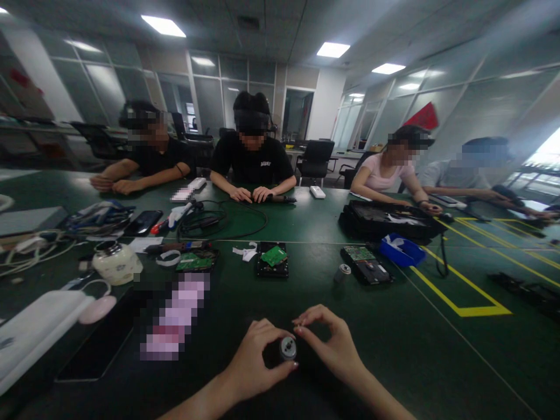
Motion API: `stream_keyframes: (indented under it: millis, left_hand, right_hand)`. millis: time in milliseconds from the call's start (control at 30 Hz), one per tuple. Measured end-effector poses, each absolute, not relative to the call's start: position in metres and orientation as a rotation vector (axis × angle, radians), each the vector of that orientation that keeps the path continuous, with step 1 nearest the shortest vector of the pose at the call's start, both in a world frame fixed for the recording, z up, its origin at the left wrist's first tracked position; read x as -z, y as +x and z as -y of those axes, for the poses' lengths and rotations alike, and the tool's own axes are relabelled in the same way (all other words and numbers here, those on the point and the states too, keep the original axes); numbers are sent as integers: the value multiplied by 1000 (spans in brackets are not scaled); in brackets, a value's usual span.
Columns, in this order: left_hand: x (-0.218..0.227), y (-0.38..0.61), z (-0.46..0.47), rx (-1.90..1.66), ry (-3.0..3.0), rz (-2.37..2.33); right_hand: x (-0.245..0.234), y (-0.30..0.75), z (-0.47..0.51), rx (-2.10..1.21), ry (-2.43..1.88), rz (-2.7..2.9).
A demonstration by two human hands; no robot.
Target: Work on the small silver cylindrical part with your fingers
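Between the thumb and fingers of my left hand (pixel 256 354) is a small cylindrical metal motor (pixel 288 349), its round end face turned up toward me. Close to the motor's upper right side, my right hand (pixel 329 337) has its thumb and index finger pinched together. A tiny bit of something may show at those fingertips, too small to name. A second, similar metal motor (pixel 343 273) stands on the green table (pixel 420 356) beyond my right hand.
Black devices with green circuit boards (pixel 273 255) lie ahead, one beside a blue tray (pixel 401 251). At left are a dark phone (pixel 102 332), a white case (pixel 37 332), a cream jar (pixel 117 263) and cables. An open black bag (pixel 389 220) lies farther back. Several people sit opposite.
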State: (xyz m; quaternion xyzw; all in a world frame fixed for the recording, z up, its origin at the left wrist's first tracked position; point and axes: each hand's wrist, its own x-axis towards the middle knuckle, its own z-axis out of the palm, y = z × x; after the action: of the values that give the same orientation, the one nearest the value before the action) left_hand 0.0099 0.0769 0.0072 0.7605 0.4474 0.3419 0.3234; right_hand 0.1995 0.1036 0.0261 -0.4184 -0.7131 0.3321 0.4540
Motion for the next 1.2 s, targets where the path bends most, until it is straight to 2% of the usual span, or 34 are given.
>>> stream_keyframes:
  millis: [133,367,533,867,1200]
  left_hand:
    - [-9,10,-78,-855,1983,-1200]
    - [-10,11,-78,-834,1975,-1200]
    - [-10,11,-78,-826,1974,-1194]
    - [-4,11,-79,-863,2004,-1192]
    - [-4,12,-79,-889,2009,-1178]
  right_hand:
    - [-11,223,-136,-770,-1189,1650]
    - [24,244,-153,-682,-1234,1815]
    - [12,238,-144,-670,-1232,1801]
    - [-6,189,-82,-766,-812,1829]
    - [-6,188,-83,-683,-854,1881]
